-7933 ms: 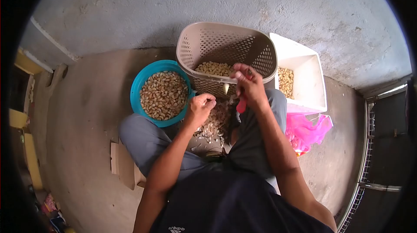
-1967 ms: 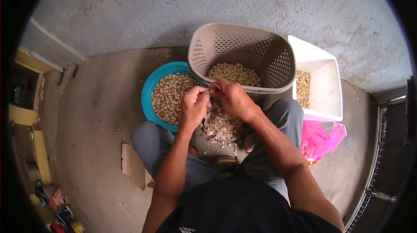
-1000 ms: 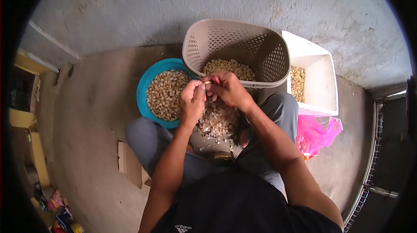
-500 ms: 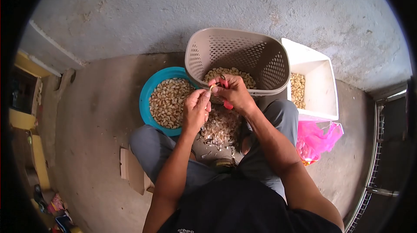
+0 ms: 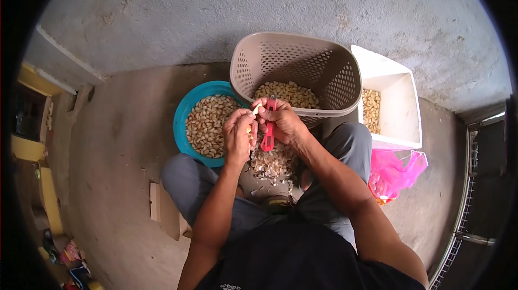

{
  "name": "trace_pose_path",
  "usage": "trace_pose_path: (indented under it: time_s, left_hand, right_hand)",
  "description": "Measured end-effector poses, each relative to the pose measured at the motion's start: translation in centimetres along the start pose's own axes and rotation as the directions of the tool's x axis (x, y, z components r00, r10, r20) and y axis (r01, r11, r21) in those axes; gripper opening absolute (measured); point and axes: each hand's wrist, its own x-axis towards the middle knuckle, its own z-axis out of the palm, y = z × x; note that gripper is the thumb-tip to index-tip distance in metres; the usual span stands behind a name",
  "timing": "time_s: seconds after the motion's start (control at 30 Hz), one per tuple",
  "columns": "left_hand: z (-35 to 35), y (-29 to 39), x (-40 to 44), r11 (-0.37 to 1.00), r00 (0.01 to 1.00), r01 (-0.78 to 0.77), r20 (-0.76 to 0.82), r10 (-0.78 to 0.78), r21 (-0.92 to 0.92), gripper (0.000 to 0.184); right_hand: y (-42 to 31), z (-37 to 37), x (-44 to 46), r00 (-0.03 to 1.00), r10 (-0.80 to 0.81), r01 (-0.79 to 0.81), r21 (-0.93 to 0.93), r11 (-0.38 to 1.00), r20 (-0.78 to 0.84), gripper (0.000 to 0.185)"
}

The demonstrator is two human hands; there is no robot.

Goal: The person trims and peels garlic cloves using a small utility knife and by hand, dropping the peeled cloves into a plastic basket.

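Note:
My right hand (image 5: 283,121) is closed around a red utility knife (image 5: 271,128), its handle slanting down from the fingers. A pale garlic clove (image 5: 257,109) sits pinched between the fingertips of both hands, over the front rim of the basket. My left hand (image 5: 237,132) is closed too, and a second yellowish clove (image 5: 249,128) shows at its fingers. To the left, a teal basin (image 5: 179,120) holds many cloves in their skins. Paler cloves lie in the bottom of the brown perforated basket (image 5: 345,82). Papery peelings (image 5: 271,163) are heaped on the floor below my hands.
A white foam box (image 5: 404,112) with pale cloves stands right of the basket, and a pink mesh bag (image 5: 396,174) lies in front of it. Cardboard (image 5: 167,211) is on the floor by my left knee. A grey wall (image 5: 216,14) rises behind the containers.
The red knife has turned from partly hidden behind my right fingers to hanging in plain view. Both hands have shifted slightly, and a pale clove now shows between the fingertips.

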Motion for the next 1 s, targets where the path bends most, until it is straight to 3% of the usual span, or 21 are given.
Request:
trace_pose_path:
  time_s: [0.1, 0.23, 0.33, 0.43, 0.53, 0.63, 0.8, 0.83, 0.93, 1.0]
  left_hand:
    - [-0.2, 0.2, 0.1, 0.997, 1.000, -0.027, 0.007, 0.026, 0.068, 0.011]
    - [-0.1, -0.3, 0.1, 0.974, 0.998, -0.048, -0.034, 0.057, 0.222, 0.013]
    - [-0.3, -0.4, 0.2, 0.941, 0.992, -0.104, -0.040, 0.123, 0.322, 0.012]
    - [-0.8, -1.2, 0.5, 0.878, 0.968, -0.234, 0.014, 0.252, 0.417, 0.012]
    - [-0.7, -1.8, 0.3, 0.868, 0.962, -0.265, 0.053, 0.268, 0.419, 0.011]
    - [0.0, -1.2, -0.2, 0.941, 0.986, -0.167, 0.037, 0.164, 0.295, 0.010]
    - [-0.2, -0.8, 0.2, 0.996, 0.999, -0.030, 0.010, 0.031, -0.082, 0.006]
    - [-0.3, -0.8, 0.3, 0.995, 0.999, -0.035, 0.014, 0.036, -0.091, 0.006]
    - [-0.4, -0.7, 0.5, 0.996, 0.999, -0.044, 0.020, 0.045, -0.083, 0.006]
    - [-0.6, -0.6, 0.7, 0.999, 0.999, -0.041, 0.016, 0.042, -0.032, 0.006]
  right_hand:
    - [-0.6, -0.2, 0.1, 0.998, 0.032, -0.028, -0.059, 0.998, 0.057, 0.015]
    - [-0.5, 0.7, -0.2, 0.996, -0.056, 0.030, -0.342, 0.939, -0.065, 0.017]
    - [-0.7, 1.0, -0.1, 0.972, -0.235, 0.180, -0.699, 0.692, 0.018, 0.016]
    - [-1.3, 0.8, -0.1, 0.984, -0.181, 0.113, -0.793, 0.599, 0.003, 0.014]
    - [-2.7, 1.4, -1.0, 0.993, 0.004, -0.091, -0.732, 0.675, -0.120, 0.014]
    - [-2.1, 0.2, -0.2, 0.999, 0.037, -0.047, -0.414, 0.909, -0.032, 0.017]
    - [-2.3, 1.3, -0.7, 0.997, 0.076, -0.076, -0.137, 0.988, -0.009, 0.023]
    - [-2.3, 1.5, -0.8, 0.996, 0.084, -0.086, -0.080, 0.993, -0.019, 0.024]
    - [-2.3, 1.5, -1.0, 0.996, 0.090, -0.086, -0.156, 0.984, 0.024, 0.027]
    - [-2.3, 1.7, -1.1, 0.997, 0.048, -0.028, -0.335, 0.942, 0.053, 0.029]
